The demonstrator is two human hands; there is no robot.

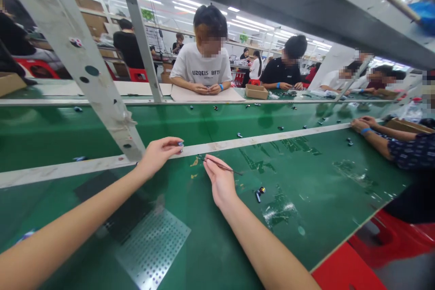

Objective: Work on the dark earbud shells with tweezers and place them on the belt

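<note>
My left hand [159,153] reaches forward to the white strip [272,138] at the edge of the green table and pinches a small dark-blue part [181,144] between fingertips. My right hand [220,180] rests on the green table [306,181] beside it, fingers closed around thin dark tweezers [220,165] that point right. A small black part [259,193] lies on the table just right of my right hand.
A perforated metal plate [151,247] lies near me. A slanted metal post [84,63] rises left of my left hand. Small dark parts dot the green conveyor belt [204,122]. Across it sit several people; a co-worker's arms [377,133] rest at right.
</note>
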